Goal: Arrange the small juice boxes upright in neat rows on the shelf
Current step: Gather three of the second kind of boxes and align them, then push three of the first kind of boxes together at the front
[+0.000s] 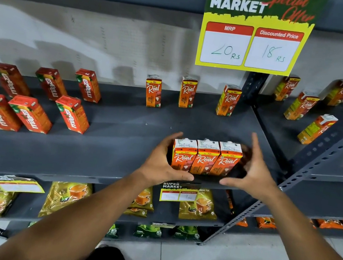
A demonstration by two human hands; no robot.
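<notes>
A: Where are the Real juice boxes [205, 157] sitting?

B: Three of them stand upright, side by side and touching, near the front edge of the grey shelf [117, 143]. The left hand [160, 162] cups the left box, fingers curled round its side and thumb lying along the shelf lip in front. The right hand [252, 171] is spread, fingers reaching up behind the right box, thumb pointing in along the lip (whether the palm actually touches that box, I cannot tell).

A: Any free room around them?

B: Plenty. Bare shelf lies behind the trio, up to three more Real cartons [187, 92] standing apart along the back wall. To the left there is an open stretch before the Maaza cartons [72, 113], which stand in two loose rows. On the right, the perforated upright post [309, 172] is near the right hand.

A: And above?

B: A Super Market price sign [255, 30] hangs over the back row
</notes>
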